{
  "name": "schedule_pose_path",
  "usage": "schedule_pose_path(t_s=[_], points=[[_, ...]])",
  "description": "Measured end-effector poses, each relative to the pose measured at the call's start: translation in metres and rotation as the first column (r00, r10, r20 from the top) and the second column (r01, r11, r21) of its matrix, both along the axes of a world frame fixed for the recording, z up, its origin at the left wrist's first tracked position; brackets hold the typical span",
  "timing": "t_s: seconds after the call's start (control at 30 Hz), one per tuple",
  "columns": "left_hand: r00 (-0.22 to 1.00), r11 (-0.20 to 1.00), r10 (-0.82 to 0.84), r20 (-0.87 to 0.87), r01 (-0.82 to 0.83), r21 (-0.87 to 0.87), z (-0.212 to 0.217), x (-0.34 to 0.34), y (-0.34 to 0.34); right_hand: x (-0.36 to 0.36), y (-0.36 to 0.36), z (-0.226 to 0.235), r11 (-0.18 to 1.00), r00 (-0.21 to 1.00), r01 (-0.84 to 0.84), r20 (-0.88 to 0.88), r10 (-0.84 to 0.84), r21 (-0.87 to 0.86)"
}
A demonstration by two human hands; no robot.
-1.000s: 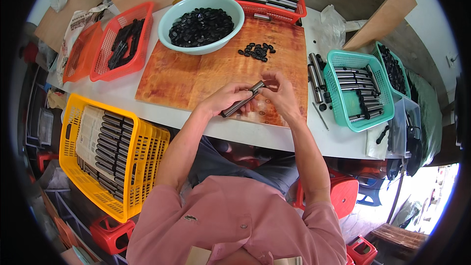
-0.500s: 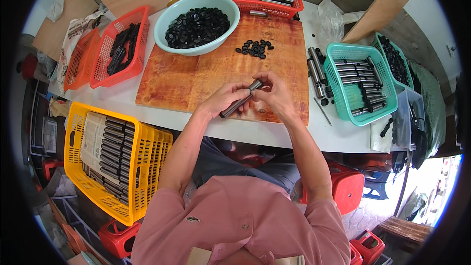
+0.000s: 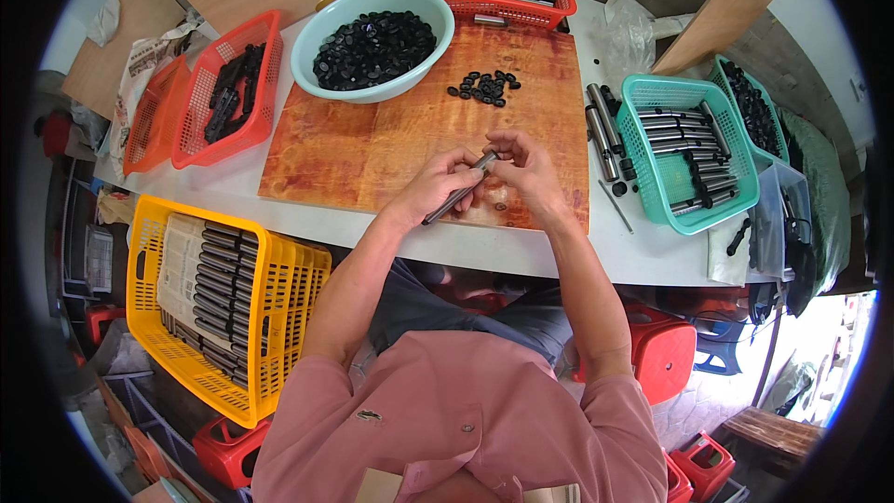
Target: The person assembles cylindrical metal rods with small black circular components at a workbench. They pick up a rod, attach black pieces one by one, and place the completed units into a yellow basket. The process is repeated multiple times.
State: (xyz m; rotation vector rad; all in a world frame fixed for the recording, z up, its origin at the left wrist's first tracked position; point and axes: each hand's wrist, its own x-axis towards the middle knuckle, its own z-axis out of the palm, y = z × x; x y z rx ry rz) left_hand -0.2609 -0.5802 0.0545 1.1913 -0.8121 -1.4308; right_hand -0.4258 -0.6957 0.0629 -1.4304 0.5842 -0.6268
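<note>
My left hand (image 3: 436, 188) is wrapped round a dark metal tube (image 3: 453, 202), which slants over the front edge of a stained wooden board (image 3: 363, 163). At the tube's upper end my right hand (image 3: 523, 172) is closed, its thumb and curled fingers gripping that end. Whether a small part sits between those fingers is hidden. Farther back on the board lies a loose group of small black oval pieces (image 3: 484, 88). A pale blue basin (image 3: 312, 79) full of similar black pieces (image 3: 377, 47) stands at the board's back left corner.
Red baskets (image 3: 223, 144) stand at the left; another red basket (image 3: 498, 11) at the back holds metal tubes. To the right are loose tubes (image 3: 601, 144), a thin rod (image 3: 616, 207) and a green basket (image 3: 689, 219) of tubes. A yellow crate (image 3: 261, 317) with tubes is by my left arm.
My right hand's fingers have shifted slightly at the tube's upper end. My left hand keeps its hold, and the view has moved a little.
</note>
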Motion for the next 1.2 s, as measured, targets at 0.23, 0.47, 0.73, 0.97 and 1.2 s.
schedule_pose_path(t_s=[0.23, 0.47, 0.73, 0.97, 1.2], points=[[0.961, 0.998, 0.031, 0.274, -0.045, 0.045, 0.011, -0.02, -0.002, -0.006, -0.008, -0.005, 0.989, 0.988, 0.002, -0.154, -0.025, -0.148], [0.605, 0.911, 0.317, 0.73, 0.019, -0.411, -0.002, -0.019, -0.003, -0.006, -0.01, 0.021, 0.998, 0.981, -0.033, -0.19, 0.022, -0.052], [0.235, 0.888, 0.421, 0.876, 0.091, -0.451, 0.003, -0.013, -0.007, 0.007, -0.037, 0.001, 0.978, 0.956, -0.17, -0.261, 0.135, -0.117], [0.198, 0.874, 0.452, 0.87, 0.094, -0.476, -0.003, -0.015, -0.009, 0.007, -0.042, -0.011, 0.972, 0.957, -0.201, -0.236, 0.168, -0.12], [0.234, 0.889, 0.428, 0.873, 0.065, -0.453, -0.001, -0.018, -0.009, 0.005, -0.04, -0.023, 0.971, 0.979, -0.175, -0.13, 0.155, -0.161]])
